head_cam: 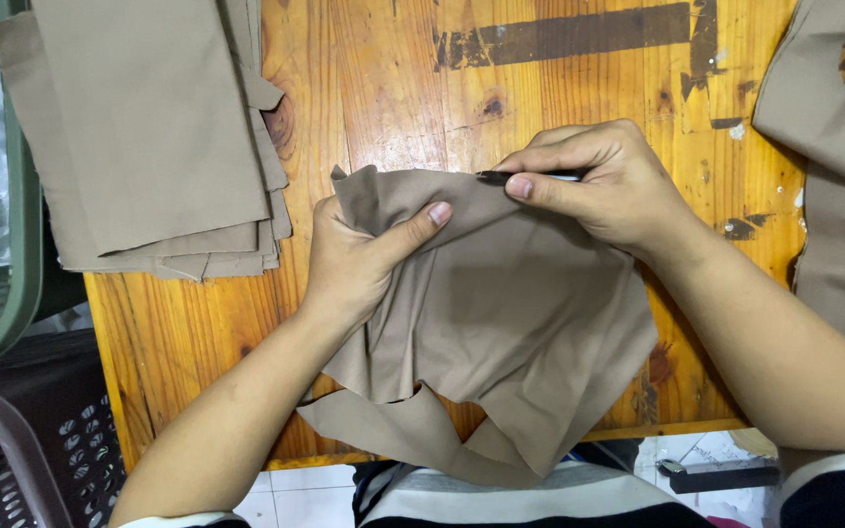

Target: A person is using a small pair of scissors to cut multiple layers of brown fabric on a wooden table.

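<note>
Left hand [354, 259] has its fingers bunched around the tan fabric piece [511, 323] on the wooden table [383, 88]; right hand [599, 181] pinches a black pen [530, 176] against the fabric's top edge. Stack of tan pieces [149, 127] sits off left.

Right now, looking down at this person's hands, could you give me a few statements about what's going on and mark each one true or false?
1. The left hand grips a tan fabric piece with the thumb on top. True.
2. The right hand holds a pair of scissors. False: it pinches a slim dark pen-like tool at the fabric's upper edge.
3. A stack of tan fabric pieces lies at the table's upper left. True.
4. The wooden table is painted white. False: it is orange-brown wood with dark marks.
5. The fabric piece lies wholly on the table. False: its lower part hangs over the near edge.
</note>
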